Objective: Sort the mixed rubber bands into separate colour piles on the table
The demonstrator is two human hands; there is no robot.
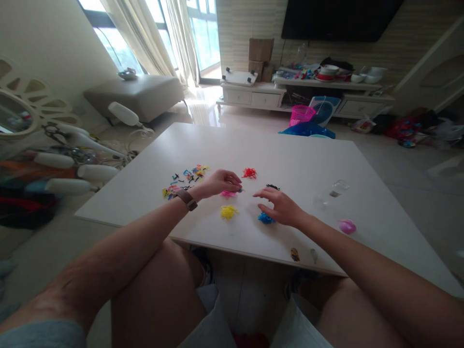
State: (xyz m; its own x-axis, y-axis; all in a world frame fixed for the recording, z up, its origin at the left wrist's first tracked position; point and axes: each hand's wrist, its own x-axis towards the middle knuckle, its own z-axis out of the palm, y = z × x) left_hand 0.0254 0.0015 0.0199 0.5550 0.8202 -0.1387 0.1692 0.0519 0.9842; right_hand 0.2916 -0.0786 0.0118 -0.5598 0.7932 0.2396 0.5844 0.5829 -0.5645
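My left hand, with a brown watch on the wrist, hovers over a pink pile of small band-like pieces. Its fingers are pinched together; tiny coloured bits show at the fingertips, too small to name. My right hand is open, fingers apart, above a blue pile and partly in front of a black pile. A yellow pile lies nearer me and a red pile farther off. Left of my left hand spreads a mixed multicoloured heap, partly hidden by my wrist.
On the white table to the right lie a clear bottle and a pink lump. A small yellow cartoon figure is near the front edge. White lamp arms stand close to the table's left side.
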